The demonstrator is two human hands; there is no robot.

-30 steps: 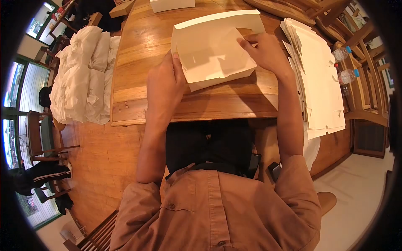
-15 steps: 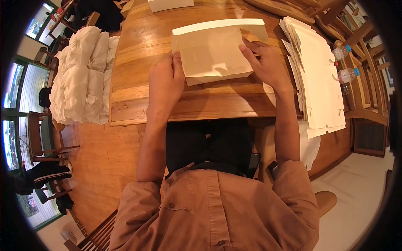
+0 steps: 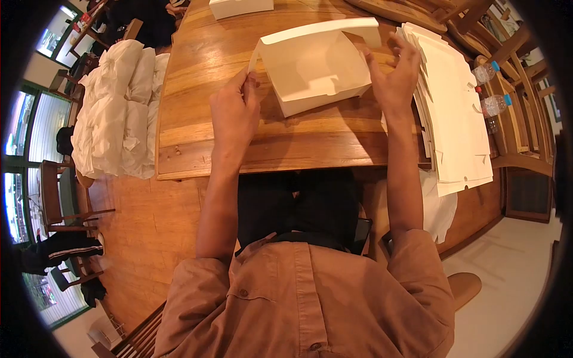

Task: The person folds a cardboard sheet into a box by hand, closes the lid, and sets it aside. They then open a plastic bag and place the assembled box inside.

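A white cardboard box [image 3: 313,74] sits partly folded on the wooden table [image 3: 197,131], its lid panel raised along the far side and its side flaps standing out. It is turned at a slant, with its near left corner toward me. My left hand [image 3: 236,107] pinches the flap at the box's left side between thumb and fingers. At the right side, my right hand [image 3: 395,77] is open, its fingers spread and bent close to the right flap.
A stack of flat white cardboard [image 3: 456,113] lies to the right, with plastic bottles [image 3: 495,106] beyond it. Another white box [image 3: 242,6] stands at the table's far edge. White wrapped bundles [image 3: 122,107] are at left. A person's hand [image 3: 175,9] shows at top left.
The box has turned counter-clockwise, its right side swinging away. My right hand has let go of the right side and moved right and up, fingers spreading. My left hand stays at the left flap.
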